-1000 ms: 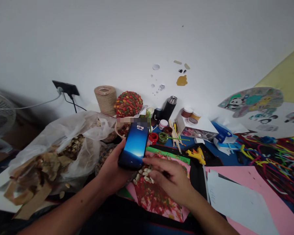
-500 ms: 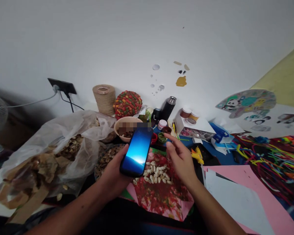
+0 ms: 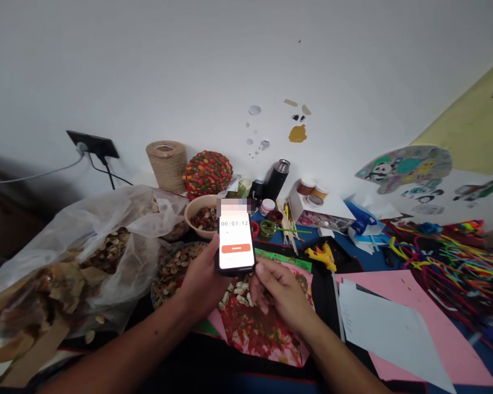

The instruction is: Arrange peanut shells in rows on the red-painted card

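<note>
My left hand (image 3: 203, 268) is wrapped round a smartphone (image 3: 235, 260). Its lit white screen faces me, with "00:03:12" and an orange-red button on it. Close by the phone's lower right corner, my right hand (image 3: 281, 290) has loosely bent fingers and a thumb apart from them; whether it touches the phone is unclear. Beneath both hands lies a pink sheet smeared with red and green paint (image 3: 263, 339). On it rest several pale shells (image 3: 240, 293), partly hidden by my right hand and the phone.
Left are a plastic bag of shells (image 3: 123, 262) and a shell-filled dish (image 3: 176, 262). Behind stand a bowl (image 3: 193, 216), twine spool (image 3: 167, 164), shell-covered ball (image 3: 209, 172), black flask (image 3: 277, 180) and green paint jar (image 3: 267, 229). A yellow glue gun (image 3: 322, 255), papers (image 3: 388, 323) and pipe cleaners (image 3: 447, 262) lie right.
The phone's screen has gone from a blue picture to a white timer display. My right hand has moved left and down to the phone's lower corner, its fingers bending. The view has shifted slightly.
</note>
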Motion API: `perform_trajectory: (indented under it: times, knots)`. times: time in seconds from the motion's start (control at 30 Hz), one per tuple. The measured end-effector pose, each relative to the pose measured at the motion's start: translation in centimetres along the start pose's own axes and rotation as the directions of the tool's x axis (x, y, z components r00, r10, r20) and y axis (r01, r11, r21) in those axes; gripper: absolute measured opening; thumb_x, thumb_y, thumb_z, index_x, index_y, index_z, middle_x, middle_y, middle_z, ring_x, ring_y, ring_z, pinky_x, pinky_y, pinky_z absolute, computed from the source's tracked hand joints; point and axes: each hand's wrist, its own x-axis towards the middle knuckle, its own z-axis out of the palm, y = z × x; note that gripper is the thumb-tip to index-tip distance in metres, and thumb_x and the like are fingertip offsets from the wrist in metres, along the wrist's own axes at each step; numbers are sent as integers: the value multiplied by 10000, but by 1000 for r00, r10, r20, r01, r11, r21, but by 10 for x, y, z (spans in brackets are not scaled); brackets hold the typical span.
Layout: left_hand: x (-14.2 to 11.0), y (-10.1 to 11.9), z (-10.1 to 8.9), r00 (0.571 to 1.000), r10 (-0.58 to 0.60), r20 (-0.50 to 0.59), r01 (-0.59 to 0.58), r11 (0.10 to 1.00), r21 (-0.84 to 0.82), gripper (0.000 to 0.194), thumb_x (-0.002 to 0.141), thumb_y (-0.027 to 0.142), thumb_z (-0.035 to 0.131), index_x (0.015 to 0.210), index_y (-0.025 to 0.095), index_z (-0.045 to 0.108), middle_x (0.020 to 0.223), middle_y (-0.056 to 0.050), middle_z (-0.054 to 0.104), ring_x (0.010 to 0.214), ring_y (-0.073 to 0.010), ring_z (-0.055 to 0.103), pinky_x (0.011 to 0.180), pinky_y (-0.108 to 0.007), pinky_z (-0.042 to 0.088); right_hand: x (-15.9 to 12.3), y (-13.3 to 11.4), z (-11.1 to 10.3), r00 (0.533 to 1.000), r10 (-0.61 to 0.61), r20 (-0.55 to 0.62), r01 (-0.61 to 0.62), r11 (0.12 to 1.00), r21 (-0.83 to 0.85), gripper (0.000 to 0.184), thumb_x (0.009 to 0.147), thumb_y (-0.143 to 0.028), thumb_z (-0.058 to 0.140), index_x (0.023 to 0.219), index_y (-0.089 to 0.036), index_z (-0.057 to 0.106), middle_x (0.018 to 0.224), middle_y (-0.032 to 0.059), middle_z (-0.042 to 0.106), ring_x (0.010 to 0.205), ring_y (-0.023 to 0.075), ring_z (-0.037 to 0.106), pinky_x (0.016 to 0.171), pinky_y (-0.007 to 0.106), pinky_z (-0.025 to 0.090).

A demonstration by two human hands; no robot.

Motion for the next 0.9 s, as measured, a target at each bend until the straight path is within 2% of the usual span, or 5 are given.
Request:
perform_trajectory:
  times: [0.1, 0.3, 0.57, 0.73, 0.9]
  knots:
    - [4, -2, 8, 997, -52, 54, 55, 997, -60, 358, 985, 466, 745, 1166, 163, 806, 1182, -100, 825, 1108, -274, 739, 1025, -384, 572, -2, 4, 1, 1000, -13, -26, 14, 999, 42, 480, 993, -679, 674, 935, -204, 702, 618, -17, 690, 387, 86, 464, 458, 251, 257]
    - [8, -8, 10, 991, -58, 119, 66, 995, -69, 321, 1033, 446, 700, 1152, 170, 814, 1186, -82, 829, 1165, -271, 727, 1065, -391, 549, -4, 6, -3, 991, -48, -128, 64, 991, 119, 462, 998, -626, 709, 846, -191, 685, 558, -33, 633, 382, 75, 415, 452, 251, 242]
    - [27, -20, 30, 940, -76, 331, 118, 987, -109, 529, 1129, 560, 449, 1452, 201, 664, 1445, -104, 734, 1395, -288, 635, 1232, -457, 433, -11, -3, -26, 958, -94, -272, 157, 962, 222, 568, 921, -636, 796, 628, -205, 572, 447, -60, 480, 375, 66, 306, 440, 263, 191]
    - [34, -27, 47, 937, -206, 282, 215, 977, 0, 755, 1089, 715, 358, 1729, 318, 303, 1746, -121, 437, 1609, -326, 409, 1326, -563, 279, -22, -15, -71, 900, -159, -406, 239, 959, 155, 591, 943, -618, 780, 585, -208, 549, 445, -57, 442, 397, 74, 321, 460, 272, 221]
    - [40, -32, 53, 924, -242, 295, 239, 970, 47, 848, 1062, 756, 376, 1766, 335, 163, 1777, -139, 372, 1641, -344, 351, 1333, -580, 254, -31, -17, -144, 756, -237, -610, 296, 955, -4, 594, 879, -625, 838, 568, -216, 539, 478, -60, 412, 432, 86, 327, 453, 275, 288]
